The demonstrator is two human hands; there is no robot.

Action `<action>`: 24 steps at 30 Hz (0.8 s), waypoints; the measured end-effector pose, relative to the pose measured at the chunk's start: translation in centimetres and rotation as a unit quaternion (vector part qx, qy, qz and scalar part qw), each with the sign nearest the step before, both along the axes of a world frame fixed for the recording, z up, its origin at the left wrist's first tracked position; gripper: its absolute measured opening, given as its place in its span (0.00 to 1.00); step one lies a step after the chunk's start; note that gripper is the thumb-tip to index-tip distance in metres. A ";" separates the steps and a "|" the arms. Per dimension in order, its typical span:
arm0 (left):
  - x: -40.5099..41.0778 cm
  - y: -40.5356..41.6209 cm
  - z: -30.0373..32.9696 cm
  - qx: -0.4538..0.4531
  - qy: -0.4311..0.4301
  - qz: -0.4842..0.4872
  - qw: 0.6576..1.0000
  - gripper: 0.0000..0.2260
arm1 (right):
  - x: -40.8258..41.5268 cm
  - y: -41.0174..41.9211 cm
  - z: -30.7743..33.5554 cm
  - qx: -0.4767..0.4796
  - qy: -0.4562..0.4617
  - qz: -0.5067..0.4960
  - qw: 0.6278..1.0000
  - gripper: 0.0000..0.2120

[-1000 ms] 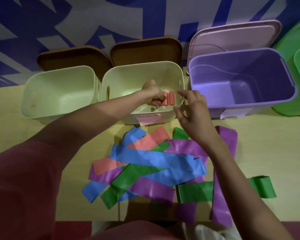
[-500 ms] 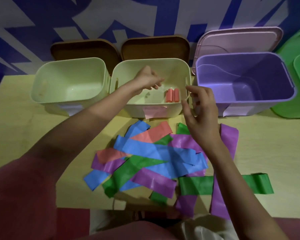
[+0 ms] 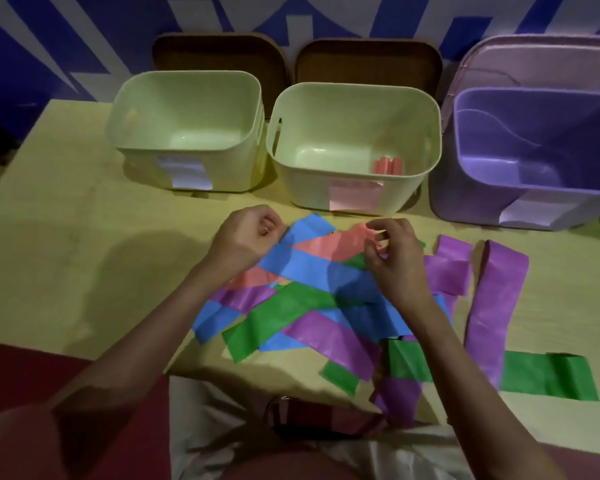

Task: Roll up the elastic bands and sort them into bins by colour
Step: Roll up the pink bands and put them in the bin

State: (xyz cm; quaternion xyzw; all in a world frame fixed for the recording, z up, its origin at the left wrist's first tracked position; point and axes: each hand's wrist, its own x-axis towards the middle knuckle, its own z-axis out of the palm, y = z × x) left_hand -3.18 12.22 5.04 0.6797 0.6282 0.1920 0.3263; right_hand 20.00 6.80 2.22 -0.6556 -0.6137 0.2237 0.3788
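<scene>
While one rolled pink band (image 3: 388, 166) lies in middle cream bin (image 3: 357, 95), flat bands (image 3: 312, 299) left heaped near, unsorted. Left hand (image 3: 248, 233) loosely curled, nothing gripped; right hand (image 3: 394, 258) relaxed above pink strip (image 3: 329, 245), nothing grasped.

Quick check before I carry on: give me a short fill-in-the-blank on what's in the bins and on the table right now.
1. The rolled band inside the middle bin is ____ in colour.
2. The bin furthest to the right, the purple bin, holds ____ bands.
3. The label on the middle bin is ____.

Missing words: pink; no; pink
</scene>
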 end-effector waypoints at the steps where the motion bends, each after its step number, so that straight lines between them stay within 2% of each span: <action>1: -1.1 0.0 -0.8 -0.005 0.057 0.010 0.998 0.01 | -0.1 0.3 -0.6 0.002 -0.010 0.007 1.000 0.12; 3: -2.9 -0.2 -1.9 -0.042 0.109 0.033 0.993 0.08 | -0.8 0.7 -1.2 0.022 -0.027 0.043 0.998 0.11; 6: -4.6 -0.9 -2.5 -0.067 0.127 0.061 0.988 0.14 | -3.0 1.0 -2.0 0.036 -0.038 0.126 0.991 0.10; 10: -6.4 -1.4 -2.8 -0.040 0.132 0.097 0.986 0.13 | -5.8 0.4 -3.7 0.013 -0.049 0.207 0.977 0.17; 14: -7.8 -2.1 -3.4 -0.010 0.151 0.132 0.980 0.14 | -6.8 -0.5 -5.0 0.010 -0.094 0.181 0.979 0.24; 19: -8.3 -3.9 -4.5 0.022 0.115 0.165 0.979 0.17 | -7.1 -1.9 -5.2 0.066 -0.110 0.165 0.978 0.24; 24: -7.2 -5.5 -4.6 0.027 0.090 0.174 0.980 0.19 | -7.3 -1.2 -3.6 0.047 -0.131 0.124 0.983 0.23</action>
